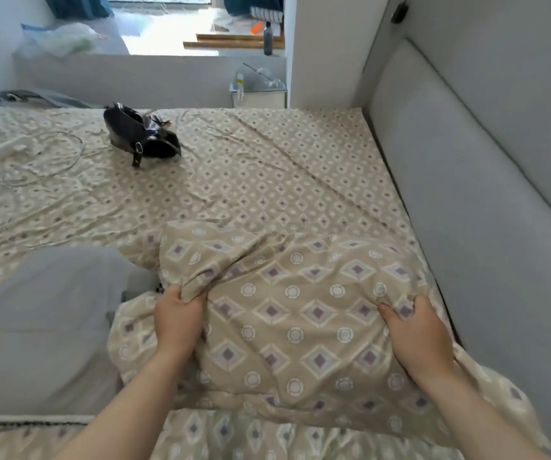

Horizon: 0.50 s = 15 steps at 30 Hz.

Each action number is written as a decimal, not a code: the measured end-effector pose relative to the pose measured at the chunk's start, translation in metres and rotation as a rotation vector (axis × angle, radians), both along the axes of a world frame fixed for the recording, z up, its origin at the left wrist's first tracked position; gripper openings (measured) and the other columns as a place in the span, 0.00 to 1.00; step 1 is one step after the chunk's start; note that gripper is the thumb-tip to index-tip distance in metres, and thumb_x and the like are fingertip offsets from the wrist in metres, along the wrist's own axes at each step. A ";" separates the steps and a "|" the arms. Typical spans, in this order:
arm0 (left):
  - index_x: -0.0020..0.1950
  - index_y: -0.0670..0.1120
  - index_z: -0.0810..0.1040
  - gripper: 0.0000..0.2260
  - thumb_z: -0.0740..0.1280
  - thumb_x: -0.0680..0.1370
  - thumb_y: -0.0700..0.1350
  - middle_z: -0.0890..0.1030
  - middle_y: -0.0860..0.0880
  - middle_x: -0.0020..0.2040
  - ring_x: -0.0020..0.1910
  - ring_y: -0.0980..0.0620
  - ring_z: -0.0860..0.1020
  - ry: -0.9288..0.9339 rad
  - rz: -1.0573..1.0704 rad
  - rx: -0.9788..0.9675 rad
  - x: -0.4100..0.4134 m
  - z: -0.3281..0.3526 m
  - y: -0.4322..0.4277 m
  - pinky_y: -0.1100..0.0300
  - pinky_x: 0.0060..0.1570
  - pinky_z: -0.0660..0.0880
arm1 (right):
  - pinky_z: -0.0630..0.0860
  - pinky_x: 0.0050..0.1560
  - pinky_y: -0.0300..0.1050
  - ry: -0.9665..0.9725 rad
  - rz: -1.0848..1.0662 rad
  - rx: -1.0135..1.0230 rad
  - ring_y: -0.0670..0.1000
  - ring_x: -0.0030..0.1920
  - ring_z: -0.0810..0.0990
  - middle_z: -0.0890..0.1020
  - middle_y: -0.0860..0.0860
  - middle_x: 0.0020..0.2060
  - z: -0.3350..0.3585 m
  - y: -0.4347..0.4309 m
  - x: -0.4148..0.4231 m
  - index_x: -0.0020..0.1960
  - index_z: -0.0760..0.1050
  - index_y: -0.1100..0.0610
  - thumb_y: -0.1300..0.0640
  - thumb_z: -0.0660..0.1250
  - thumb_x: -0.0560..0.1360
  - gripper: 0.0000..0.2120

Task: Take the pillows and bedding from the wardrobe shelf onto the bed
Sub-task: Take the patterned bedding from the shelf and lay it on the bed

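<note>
A beige pillow with a diamond and circle pattern lies on the bed near its front right corner, close to the grey headboard. My left hand grips a bunch of the pillowcase fabric at the pillow's left side. My right hand grips the fabric at its right side. A grey pillow or folded grey bedding lies on the bed just left of the patterned pillow, touching it. The wardrobe shelf is out of view.
A black handbag lies on the far middle of the bed. A white device with a cable lies at the far left. The padded grey headboard runs along the right. A small bin stands beyond the bed.
</note>
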<state>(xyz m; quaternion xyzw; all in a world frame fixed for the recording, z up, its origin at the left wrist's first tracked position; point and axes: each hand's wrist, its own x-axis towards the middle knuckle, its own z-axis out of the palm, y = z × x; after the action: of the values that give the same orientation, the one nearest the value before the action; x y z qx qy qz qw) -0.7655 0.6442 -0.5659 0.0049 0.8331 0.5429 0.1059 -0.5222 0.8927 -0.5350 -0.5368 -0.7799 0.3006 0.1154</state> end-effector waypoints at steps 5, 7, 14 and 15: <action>0.40 0.44 0.77 0.10 0.69 0.75 0.50 0.80 0.45 0.38 0.39 0.46 0.79 -0.075 -0.030 -0.007 0.000 -0.080 0.002 0.52 0.38 0.75 | 0.72 0.37 0.49 -0.026 0.028 -0.045 0.52 0.36 0.75 0.77 0.48 0.37 -0.093 0.002 -0.008 0.47 0.68 0.55 0.40 0.66 0.75 0.18; 0.41 0.46 0.76 0.08 0.68 0.75 0.49 0.80 0.46 0.39 0.41 0.45 0.78 -0.112 -0.025 -0.040 -0.002 -0.114 -0.001 0.51 0.39 0.75 | 0.72 0.36 0.49 -0.042 0.035 -0.045 0.52 0.36 0.75 0.77 0.49 0.37 -0.130 0.004 -0.015 0.47 0.68 0.56 0.40 0.65 0.75 0.19; 0.45 0.46 0.75 0.10 0.67 0.75 0.53 0.80 0.45 0.41 0.42 0.45 0.78 -0.108 -0.104 -0.190 -0.024 -0.184 -0.009 0.48 0.44 0.75 | 0.75 0.43 0.53 -0.146 0.048 -0.100 0.60 0.43 0.78 0.79 0.55 0.43 -0.212 0.001 -0.032 0.47 0.67 0.57 0.41 0.65 0.76 0.18; 0.46 0.46 0.75 0.13 0.66 0.75 0.56 0.80 0.45 0.42 0.43 0.45 0.78 -0.107 -0.124 -0.213 -0.027 -0.192 -0.010 0.48 0.45 0.76 | 0.75 0.45 0.54 -0.170 0.053 -0.112 0.61 0.45 0.78 0.80 0.57 0.45 -0.221 0.001 -0.031 0.49 0.68 0.57 0.42 0.65 0.76 0.18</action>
<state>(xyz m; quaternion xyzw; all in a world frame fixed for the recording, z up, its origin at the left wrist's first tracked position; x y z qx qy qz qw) -0.7920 0.6338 -0.7582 0.0161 0.8773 0.4432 0.1834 -0.5536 0.8938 -0.7558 -0.5452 -0.7827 0.3000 0.0105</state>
